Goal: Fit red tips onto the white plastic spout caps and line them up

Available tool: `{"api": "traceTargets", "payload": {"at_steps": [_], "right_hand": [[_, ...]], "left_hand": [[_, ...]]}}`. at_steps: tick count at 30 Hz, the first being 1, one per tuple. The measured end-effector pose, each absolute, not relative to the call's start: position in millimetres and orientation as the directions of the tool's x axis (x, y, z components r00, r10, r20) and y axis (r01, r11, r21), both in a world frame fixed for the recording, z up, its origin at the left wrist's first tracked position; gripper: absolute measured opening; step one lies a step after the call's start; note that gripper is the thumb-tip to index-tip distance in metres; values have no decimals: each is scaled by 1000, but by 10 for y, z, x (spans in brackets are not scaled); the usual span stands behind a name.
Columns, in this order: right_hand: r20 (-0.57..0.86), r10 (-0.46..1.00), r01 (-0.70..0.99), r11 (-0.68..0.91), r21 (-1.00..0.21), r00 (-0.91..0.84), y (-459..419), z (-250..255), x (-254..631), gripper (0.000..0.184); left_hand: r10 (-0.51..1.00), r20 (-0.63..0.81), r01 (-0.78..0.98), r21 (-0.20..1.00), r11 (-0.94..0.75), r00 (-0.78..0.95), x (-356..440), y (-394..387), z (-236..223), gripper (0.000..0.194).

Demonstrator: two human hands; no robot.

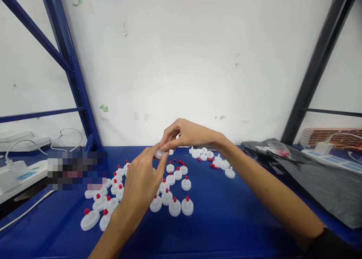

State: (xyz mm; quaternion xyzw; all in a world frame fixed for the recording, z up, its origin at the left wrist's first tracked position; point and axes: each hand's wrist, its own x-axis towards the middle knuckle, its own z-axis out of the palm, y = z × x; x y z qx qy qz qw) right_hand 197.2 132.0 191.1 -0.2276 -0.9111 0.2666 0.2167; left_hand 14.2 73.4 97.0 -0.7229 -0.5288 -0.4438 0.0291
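Note:
Above the blue table (pixel 220 221), my left hand (pixel 144 172) pinches a white round nozzle cap (pixel 159 154) by its edge. Fingers of my right hand (pixel 181 134) close over the top of that same cap, hiding its tip. Below and around my hands stand several white caps with red tips, such as one near the front (pixel 187 207) and one at the left (pixel 89 219). Right of my hands lie white caps without red tips (pixel 230 172), with small loose red tips (pixel 214 166) among them.
Black plastic bags (pixel 305 180) cover the right side of the table, and a clear bag with red pieces (pixel 278 149) lies on them. Power strips (pixel 25 176) with cables sit at the left. Blue metal posts (pixel 68 63) and a white wall (pixel 186 63) bound the table.

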Motion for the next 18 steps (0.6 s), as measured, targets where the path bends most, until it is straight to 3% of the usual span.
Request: {"api": "traceTargets", "payload": {"at_steps": [3, 5, 7, 8, 10, 18], "right_hand": [[282, 542, 316, 758, -570, -792, 1316, 1927, 1980, 28], [271, 612, 416, 739, -530, -743, 1461, 1842, 2014, 29], [244, 716, 590, 684, -428, -654, 1668, 1698, 2056, 25], [213, 784, 716, 620, -321, -584, 1775, 1612, 2077, 20], [166, 842, 803, 539, -252, -513, 1960, 1436, 2111, 8], [-130, 862, 861, 457, -222, -490, 2199, 1034, 2144, 18]], "left_hand": [[729, 683, 796, 413, -442, 51, 122, 740, 977, 34], [736, 674, 812, 397, -429, 60, 110, 751, 976, 37], [753, 655, 823, 391, -412, 66, 106, 763, 969, 39], [762, 644, 828, 387, -406, 72, 107, 768, 966, 39], [775, 626, 837, 376, -398, 87, 113, 778, 959, 39], [797, 595, 851, 358, -384, 109, 119, 780, 949, 43]]}}
